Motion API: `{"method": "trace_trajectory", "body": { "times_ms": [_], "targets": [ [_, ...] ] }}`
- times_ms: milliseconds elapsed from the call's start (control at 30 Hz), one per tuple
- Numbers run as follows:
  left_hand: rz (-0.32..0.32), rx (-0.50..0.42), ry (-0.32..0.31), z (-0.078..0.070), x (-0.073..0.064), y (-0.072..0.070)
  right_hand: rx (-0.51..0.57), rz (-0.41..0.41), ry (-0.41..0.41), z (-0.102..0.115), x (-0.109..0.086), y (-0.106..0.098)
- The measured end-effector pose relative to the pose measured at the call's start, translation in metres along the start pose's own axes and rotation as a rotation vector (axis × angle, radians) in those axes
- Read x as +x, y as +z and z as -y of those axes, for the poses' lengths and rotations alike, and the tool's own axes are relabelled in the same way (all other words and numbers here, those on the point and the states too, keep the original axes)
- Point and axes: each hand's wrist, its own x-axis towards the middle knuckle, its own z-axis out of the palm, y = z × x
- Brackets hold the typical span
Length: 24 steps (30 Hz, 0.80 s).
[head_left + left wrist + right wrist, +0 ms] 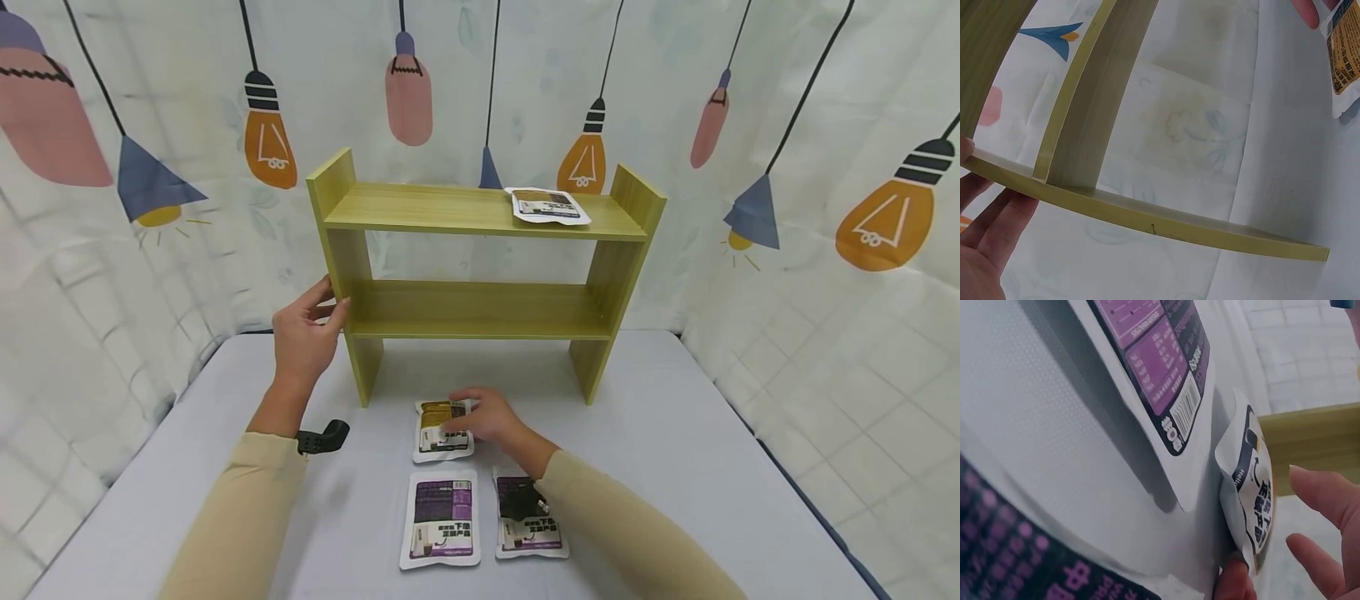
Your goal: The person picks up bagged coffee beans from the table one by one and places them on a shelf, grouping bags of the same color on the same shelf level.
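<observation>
A light wooden two-tier shelf stands upright on the white-covered table. My left hand grips its left side panel, thumb at the front edge and fingers along the outer face. Just in front of the shelf lies a white pouch with a yellow-brown label. My right hand reaches over that pouch's right side. In the right wrist view one fingertip is right at the pouch's edge, while two other fingers stand spread apart from it.
Two purple-labelled pouches lie nearer me, one on the left and one on the right, partly under my right forearm. Another pouch rests on the shelf's top board, right of centre. A lamp-printed curtain hangs behind.
</observation>
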Motion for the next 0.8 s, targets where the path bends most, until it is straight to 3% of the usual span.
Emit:
{"method": "trace_trajectory", "body": {
  "times_ms": [800],
  "targets": [
    [0.004, -0.007, -0.01, -0.002, -0.001, -0.001, -0.094, -0.055, -0.011, 0.009, 0.003, 0.016]
  ]
}}
